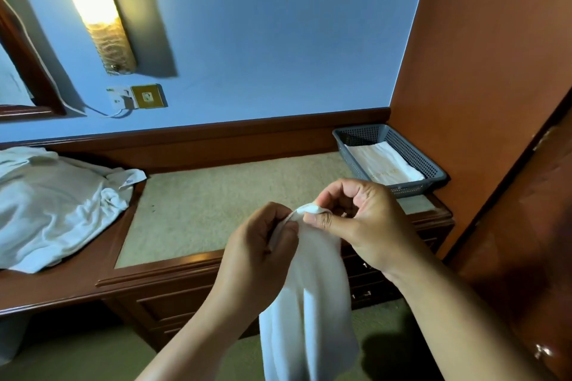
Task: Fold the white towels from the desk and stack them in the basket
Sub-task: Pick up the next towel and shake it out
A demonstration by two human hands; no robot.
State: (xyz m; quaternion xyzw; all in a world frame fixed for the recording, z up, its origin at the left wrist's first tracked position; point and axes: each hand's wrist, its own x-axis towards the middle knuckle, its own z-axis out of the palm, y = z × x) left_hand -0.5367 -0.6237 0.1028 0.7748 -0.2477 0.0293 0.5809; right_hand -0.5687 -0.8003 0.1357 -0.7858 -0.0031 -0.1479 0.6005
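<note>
Both hands, the left hand (263, 244) and right hand (356, 219), pinch the towel's (309, 312) top edge in a closed grip, its length hanging straight down, the basket (433, 164) nearer the right.

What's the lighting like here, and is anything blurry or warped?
Head view: the wall lamp glares, its middle blown out, and casts a dark shadow to its right on the blue wall; the wide lens bows the desk edge and tilts the room; the towel pinched by the left hand and right hand looks slightly soft; the door at right lies in dim shade.
</note>
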